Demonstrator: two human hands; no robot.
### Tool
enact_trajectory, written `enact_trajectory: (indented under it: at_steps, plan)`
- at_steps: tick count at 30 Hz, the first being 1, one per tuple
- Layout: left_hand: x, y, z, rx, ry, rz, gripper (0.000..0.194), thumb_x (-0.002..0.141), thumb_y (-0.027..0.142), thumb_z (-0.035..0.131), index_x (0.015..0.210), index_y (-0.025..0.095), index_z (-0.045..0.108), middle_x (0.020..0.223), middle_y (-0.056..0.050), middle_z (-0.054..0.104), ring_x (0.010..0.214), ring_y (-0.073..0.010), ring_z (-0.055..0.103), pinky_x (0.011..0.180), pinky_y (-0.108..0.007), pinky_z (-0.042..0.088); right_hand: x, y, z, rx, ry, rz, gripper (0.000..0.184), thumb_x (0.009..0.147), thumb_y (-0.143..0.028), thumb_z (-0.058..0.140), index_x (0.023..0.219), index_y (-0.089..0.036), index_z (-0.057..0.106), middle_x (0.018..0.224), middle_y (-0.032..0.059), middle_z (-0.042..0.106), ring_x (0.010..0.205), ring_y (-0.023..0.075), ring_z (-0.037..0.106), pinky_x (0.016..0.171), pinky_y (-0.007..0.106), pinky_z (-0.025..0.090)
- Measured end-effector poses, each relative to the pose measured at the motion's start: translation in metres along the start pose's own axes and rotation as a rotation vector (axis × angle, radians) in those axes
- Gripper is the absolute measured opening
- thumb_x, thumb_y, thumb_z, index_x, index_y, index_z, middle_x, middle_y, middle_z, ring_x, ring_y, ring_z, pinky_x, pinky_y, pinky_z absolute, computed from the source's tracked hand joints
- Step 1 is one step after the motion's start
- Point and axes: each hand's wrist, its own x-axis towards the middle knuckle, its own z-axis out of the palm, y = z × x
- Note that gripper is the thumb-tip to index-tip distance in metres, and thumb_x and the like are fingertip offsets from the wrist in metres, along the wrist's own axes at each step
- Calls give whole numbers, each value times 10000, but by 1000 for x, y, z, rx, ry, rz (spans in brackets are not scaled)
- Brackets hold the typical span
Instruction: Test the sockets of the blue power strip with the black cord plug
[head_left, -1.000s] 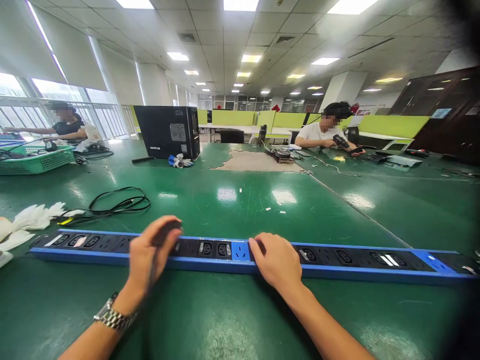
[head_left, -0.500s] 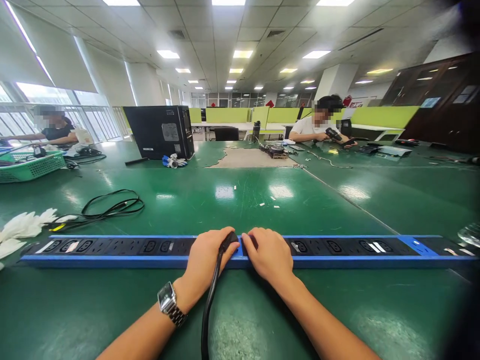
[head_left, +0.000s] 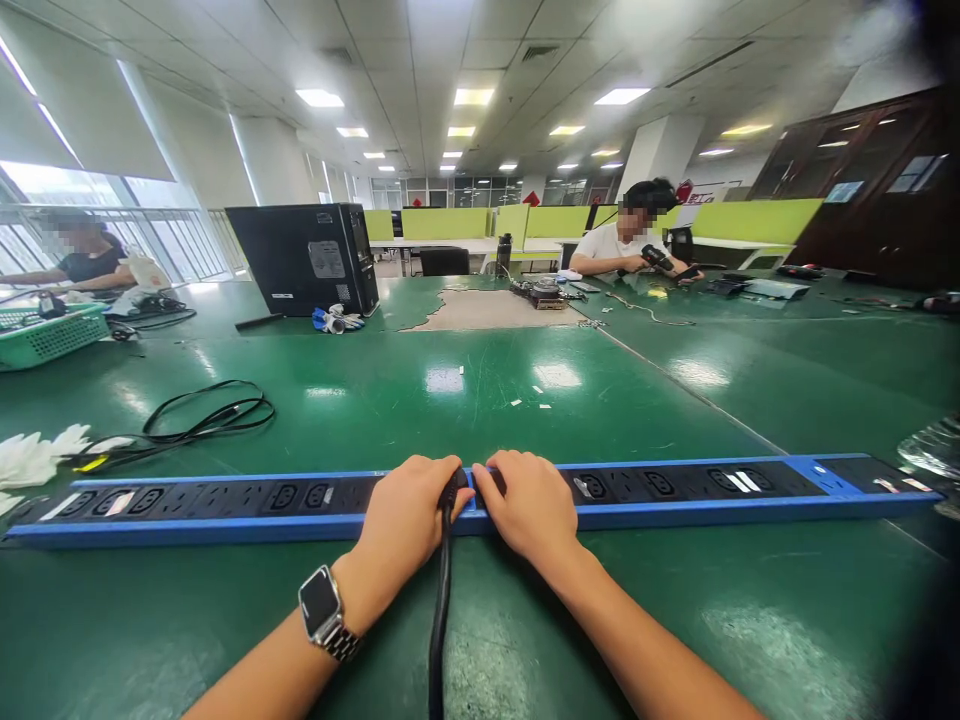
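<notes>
The left hand (head_left: 409, 510) is clenched around a black plug (head_left: 453, 487), pressing it down onto the middle of a long blue power strip (head_left: 675, 487) that lies across the green table (head_left: 480, 400) from nine o'clock to three o'clock, straight in front of the person. The plug's black cord (head_left: 439, 620) runs back toward six o'clock, between the two forearms. The right hand (head_left: 529, 505) lies flat on the strip just at three o'clock of the plug, fingers spread over the sockets and grasping nothing, so it seems to pin the strip in place. To do this step well, I judge that the plug should come down square to the socket face rather than tilted, with the push going straight through the plug body and not through the cord. The right hand should bear down firmly close beside the socket so the light strip neither slides nor tips. How deep the plug sits I cannot tell, since the left fingers hide the joint; a steady push until it stops is safer than a jab. Other things lie well apart: a loose black cable (head_left: 206, 415) at ten o'clock, a computer tower (head_left: 304, 258) at eleven o'clock, and a seated person (head_left: 630, 245) at one o'clock.
</notes>
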Motion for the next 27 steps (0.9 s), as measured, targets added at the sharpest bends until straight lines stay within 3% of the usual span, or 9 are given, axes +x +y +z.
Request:
enact_trajectory:
  at_steps: [2, 4, 7, 9, 11, 14, 17, 27]
  plan:
    - [-3, 1, -1, 3, -17, 55, 221, 903, 242, 552, 1101, 193, 635, 1055, -79, 716, 993, -237, 649, 887, -383, 530, 0, -1, -1, -6, 4, -3, 309, 961, -394, 445, 828, -205, 651, 832, 28, 691, 818, 198, 594, 736, 322, 306]
    - [-7, -3, -7, -45, -53, 122, 360, 865, 149, 533, 1219, 185, 589, 1201, -87, 678, 1113, -237, 612, 986, -399, 486, 0, -1, -1, -10, 8, -10, 305, 960, -389, 447, 821, -204, 647, 835, 30, 689, 820, 198, 593, 737, 321, 306]
    - [-2, -14, -27, -222, -197, 179, 568, 780, 118, 538, 1340, 214, 520, 1343, -59, 607, 1206, -209, 571, 1064, -365, 430, 0, -2, -2, -4, 11, -9, 307, 961, -391, 447, 822, -204, 647, 831, 31, 691, 816, 197, 591, 734, 321, 306]
    - [12, -16, -39, -287, -281, 110, 497, 792, 151, 501, 1276, 224, 590, 1271, -40, 660, 1129, -188, 624, 1005, -323, 469, 0, -2, -2, 3, 14, -2, 304, 962, -393, 450, 830, -206, 651, 823, 31, 692, 808, 194, 590, 732, 321, 306]
    - [31, -8, -42, -198, -254, -49, 356, 860, 204, 421, 1073, 194, 707, 1067, -60, 746, 963, -186, 690, 874, -298, 521, 0, -2, -2, 3, 21, 0, 298, 961, -388, 452, 828, -211, 650, 812, 29, 690, 801, 190, 587, 722, 319, 302]
    - [55, 17, -30, -9, -249, -162, 370, 883, 253, 407, 778, 141, 744, 808, -142, 756, 743, -231, 715, 685, -311, 526, 0, -1, -2, -22, 23, -2, 273, 952, -322, 451, 771, -213, 624, 778, 26, 673, 772, 182, 574, 679, 313, 285]
    - [63, 36, -15, 56, -214, -179, 371, 871, 242, 420, 748, 98, 739, 810, -228, 738, 739, -304, 720, 624, -356, 504, -2, 0, -2, -36, 14, 3, 234, 918, -243, 464, 725, -211, 592, 744, 22, 653, 734, 173, 556, 640, 302, 267]
    - [57, 30, -2, 68, -133, -136, 389, 874, 232, 400, 712, 103, 729, 770, -232, 727, 726, -320, 712, 590, -347, 453, -1, -1, -2, -30, 12, 16, 237, 909, -228, 456, 712, -206, 586, 737, 26, 649, 733, 172, 554, 638, 291, 272]
